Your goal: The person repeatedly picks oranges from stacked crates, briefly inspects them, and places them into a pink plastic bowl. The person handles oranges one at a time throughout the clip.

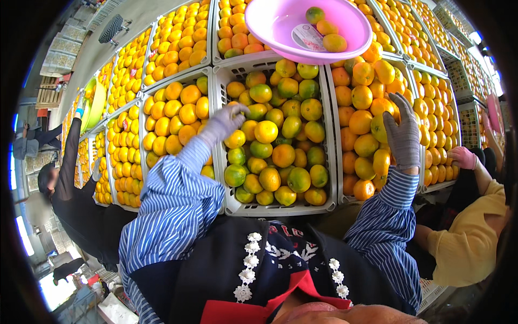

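Note:
My left hand (226,121), in a grey knit glove, is over the left edge of the middle crate (279,210), its fingers curled at an orange citrus fruit; whether it grips the fruit cannot be told. Green and orange citrus fruits (266,132) lie loosely in that crate. My right hand (402,133), gloved alike, rests over the heaped right crate, its fingers around a yellow-green citrus fruit (378,128). A pink plastic basin (279,30) with several citrus fruits (334,43) and a label inside stands on the crates beyond.
White plastic crates of orange citrus fruit surround the middle one, such as the left crate (174,109). At left, a person in black (77,206) reaches to a yellow-green basin (97,105). At right, a person's pink-gloved hand (463,157) touches a crate. A patterned stool (111,29) stands beyond.

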Demonstrator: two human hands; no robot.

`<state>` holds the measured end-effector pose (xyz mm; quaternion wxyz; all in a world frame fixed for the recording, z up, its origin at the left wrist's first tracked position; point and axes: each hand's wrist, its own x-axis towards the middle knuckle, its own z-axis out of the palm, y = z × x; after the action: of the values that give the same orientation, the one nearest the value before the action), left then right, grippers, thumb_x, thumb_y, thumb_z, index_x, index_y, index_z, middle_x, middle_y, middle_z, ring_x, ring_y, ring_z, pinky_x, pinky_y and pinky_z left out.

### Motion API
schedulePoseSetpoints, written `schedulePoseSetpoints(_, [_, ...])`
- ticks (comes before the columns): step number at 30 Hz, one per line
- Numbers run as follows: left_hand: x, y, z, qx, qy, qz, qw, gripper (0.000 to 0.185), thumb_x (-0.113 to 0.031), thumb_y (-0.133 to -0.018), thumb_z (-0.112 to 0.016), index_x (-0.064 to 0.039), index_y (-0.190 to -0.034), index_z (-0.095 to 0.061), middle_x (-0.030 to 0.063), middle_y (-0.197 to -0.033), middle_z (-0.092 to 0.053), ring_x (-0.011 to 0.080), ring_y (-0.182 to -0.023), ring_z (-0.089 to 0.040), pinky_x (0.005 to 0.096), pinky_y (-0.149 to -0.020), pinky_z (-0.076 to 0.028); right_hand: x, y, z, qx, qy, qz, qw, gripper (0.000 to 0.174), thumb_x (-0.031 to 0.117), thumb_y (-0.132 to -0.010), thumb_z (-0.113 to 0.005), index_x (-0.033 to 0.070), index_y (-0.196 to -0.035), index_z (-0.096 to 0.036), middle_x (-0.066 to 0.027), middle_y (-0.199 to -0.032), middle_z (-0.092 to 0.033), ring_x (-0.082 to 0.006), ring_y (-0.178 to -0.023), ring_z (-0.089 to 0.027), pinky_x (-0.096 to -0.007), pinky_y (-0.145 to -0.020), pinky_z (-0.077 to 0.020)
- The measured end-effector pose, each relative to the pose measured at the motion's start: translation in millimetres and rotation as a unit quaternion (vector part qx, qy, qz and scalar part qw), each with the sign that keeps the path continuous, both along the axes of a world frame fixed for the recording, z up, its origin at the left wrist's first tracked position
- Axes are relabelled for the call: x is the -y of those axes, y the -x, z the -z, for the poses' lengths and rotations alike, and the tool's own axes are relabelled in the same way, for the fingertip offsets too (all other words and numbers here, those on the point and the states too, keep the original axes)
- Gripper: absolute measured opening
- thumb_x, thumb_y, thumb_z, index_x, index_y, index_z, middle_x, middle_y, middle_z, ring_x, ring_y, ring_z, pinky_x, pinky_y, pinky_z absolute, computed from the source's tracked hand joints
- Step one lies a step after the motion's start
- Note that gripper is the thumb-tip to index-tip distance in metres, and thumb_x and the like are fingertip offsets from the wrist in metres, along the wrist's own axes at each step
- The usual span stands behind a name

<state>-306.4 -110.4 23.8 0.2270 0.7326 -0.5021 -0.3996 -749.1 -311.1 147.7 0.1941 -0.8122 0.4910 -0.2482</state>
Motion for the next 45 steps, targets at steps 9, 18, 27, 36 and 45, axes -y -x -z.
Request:
schedulePoseSetpoints(9, [61.0, 2.8, -9.9, 0.458, -0.183, 0.245, 0.835, 0.063, -0.036, -0.077, -0.081, -0.006, -0.129, -0.064, 0.0176, -0.118, -0.075, 0.0323, -0.121, -0.068, 0.0423, -0.111, -0.046, -5.9, -14.4, -1.8, 0.049, 0.023, -0.06, 0.997, 0.041, 0.011, -0.096, -0.069, 0.004, -0.136, -0.066, -0.017, -0.137, -0.067, -0.031, -0.131, -0.063, -0.0394, -0.112, -0.0491])
schedulePoseSetpoints(18, [49.9, 143.6, -61.5, -0.048, 0.323, 0.148, 0.933, 0.086, -0.029, -0.09, -0.084, -0.007, -0.16, -0.038, 0.0201, -0.15, -0.057, 0.0316, -0.126, -0.065, 0.0453, -0.112, -0.05, -59.5, -95.4, 1.7, 0.171, -0.389, -0.173, 0.888, 0.059, 0.021, -0.102, -0.069, 0.006, -0.155, -0.047, -0.0162, -0.132, -0.067, -0.0242, -0.122, -0.065, -0.0347, -0.103, -0.055])
schedulePoseSetpoints(27, [105.2, 65.6, -12.8, 0.424, 0.009, 0.279, 0.861, 0.049, -0.032, -0.098, -0.062, -0.02, -0.145, -0.059, 0.0123, -0.16, -0.046, 0.0334, -0.134, -0.056, 0.0487, -0.116, -0.04, -15.6, -44.7, 3.7, 0.507, -0.444, 0.009, 0.738, 0.051, 0.021, -0.102, -0.067, 0.006, -0.147, -0.05, -0.0148, -0.126, -0.065, -0.0283, -0.106, -0.072, -0.0385, -0.082, -0.0649])
schedulePoseSetpoints(36, [92.2, 0.6, -39.1, 0.366, -0.077, 0.116, 0.92, 0.055, -0.043, -0.096, -0.062, -0.006, -0.136, -0.065, 0.0204, -0.138, -0.067, 0.0358, -0.126, -0.064, 0.046, -0.11, -0.047, -26.6, -68.3, -1.9, 0.531, -0.438, -0.009, 0.725, 0.052, 0.02, -0.101, -0.069, 0.005, -0.147, -0.05, -0.0143, -0.13, -0.064, -0.025, -0.109, -0.07, -0.0372, -0.086, -0.064])
schedulePoseSetpoints(45, [206.1, 68.8, 34.8, 0.441, -0.126, 0.087, 0.885, 0.085, -0.058, -0.085, -0.073, -0.01, -0.153, -0.054, 0.0183, -0.152, -0.059, 0.0334, -0.145, -0.051, 0.0428, -0.121, -0.039, -25.0, -69.5, -3.6, 0.519, -0.416, 0.026, 0.746, 0.049, 0.017, -0.1, -0.07, 0.003, -0.144, -0.053, -0.0126, -0.128, -0.062, -0.022, -0.11, -0.069, -0.0377, -0.086, -0.0648])
